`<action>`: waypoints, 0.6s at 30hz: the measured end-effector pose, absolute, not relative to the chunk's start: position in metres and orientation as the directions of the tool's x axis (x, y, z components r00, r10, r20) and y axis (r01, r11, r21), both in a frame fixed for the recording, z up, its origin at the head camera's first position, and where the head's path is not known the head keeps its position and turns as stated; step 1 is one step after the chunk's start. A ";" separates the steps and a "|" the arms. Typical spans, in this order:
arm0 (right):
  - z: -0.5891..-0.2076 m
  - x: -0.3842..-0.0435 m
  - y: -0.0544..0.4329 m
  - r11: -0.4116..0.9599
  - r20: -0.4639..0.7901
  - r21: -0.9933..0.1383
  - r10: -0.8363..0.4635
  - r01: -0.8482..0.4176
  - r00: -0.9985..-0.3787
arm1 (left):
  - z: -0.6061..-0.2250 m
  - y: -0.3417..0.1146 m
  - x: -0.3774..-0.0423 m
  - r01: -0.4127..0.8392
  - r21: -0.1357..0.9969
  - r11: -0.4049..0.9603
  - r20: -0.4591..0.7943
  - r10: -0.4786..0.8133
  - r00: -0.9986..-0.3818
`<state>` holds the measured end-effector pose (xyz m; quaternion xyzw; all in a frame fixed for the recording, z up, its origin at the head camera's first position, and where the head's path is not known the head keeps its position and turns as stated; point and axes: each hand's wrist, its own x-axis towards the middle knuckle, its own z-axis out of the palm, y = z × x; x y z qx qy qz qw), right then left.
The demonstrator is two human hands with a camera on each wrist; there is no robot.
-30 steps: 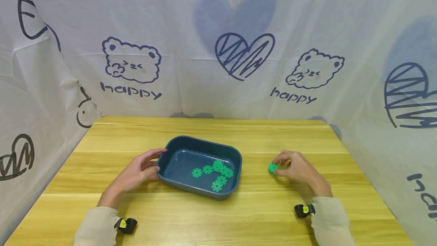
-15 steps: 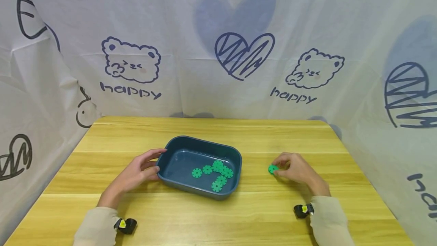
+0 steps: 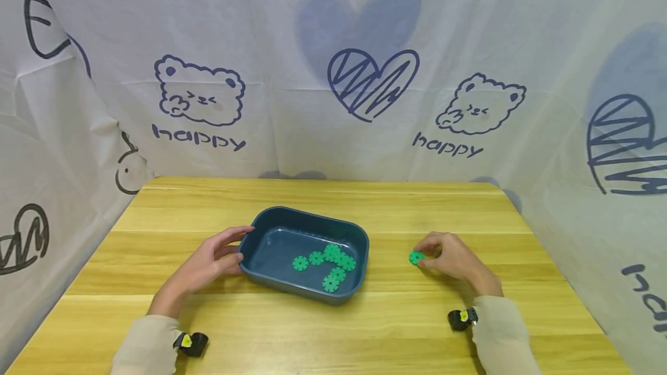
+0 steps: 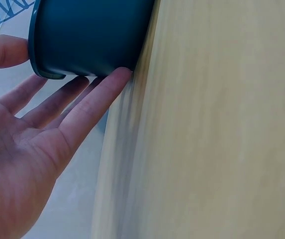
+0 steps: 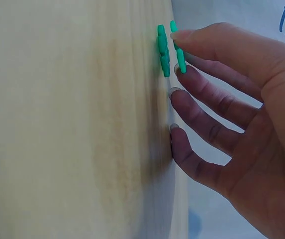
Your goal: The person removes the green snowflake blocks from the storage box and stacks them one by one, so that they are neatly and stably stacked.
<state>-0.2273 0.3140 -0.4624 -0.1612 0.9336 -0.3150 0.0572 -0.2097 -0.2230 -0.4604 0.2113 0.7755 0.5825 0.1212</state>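
Toward the right of the table, my right hand (image 3: 447, 254) pinches a green notched disc (image 3: 416, 257) between thumb and fingertips. The right wrist view shows this held disc (image 5: 181, 62) a little above a second green disc (image 5: 163, 52), which lies close along the table surface. From the head, the second disc is hidden under the first. My left hand (image 3: 211, 259) touches the left end of a dark blue rectangular box (image 3: 297, 291), fingers fairly straight. In the left wrist view its fingertips meet the outer wall (image 4: 92, 40) of that box. Several green notched discs (image 3: 332, 253) lie inside, mostly toward its right.
The wooden table (image 3: 365, 334) has a printed cloth (image 3: 292, 132) hanging behind it and at both sides. Each wrist carries a small black camera, a left one (image 3: 194, 344) and a right one (image 3: 460, 320). Bare wood separates the box from my right hand.
My right hand has shifted very slightly and keeps its fingers at the green disc. The left hand, the box and the discs in it stay put.
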 end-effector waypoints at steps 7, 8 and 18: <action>-0.463 -0.229 0.314 0.753 -0.015 -0.601 -0.348 -0.270 -0.937 | -0.461 -0.223 -0.210 0.192 0.954 0.231 0.062 0.472 -0.879; -0.463 -0.229 0.314 0.753 -0.016 -0.599 -0.350 -0.271 -0.937 | -0.461 -0.223 -0.210 0.191 0.955 0.229 0.062 0.473 -0.879; -0.463 -0.229 0.312 0.760 -0.018 -0.589 -0.352 -0.275 -0.936 | -0.460 -0.224 -0.210 0.191 0.955 0.226 0.063 0.475 -0.878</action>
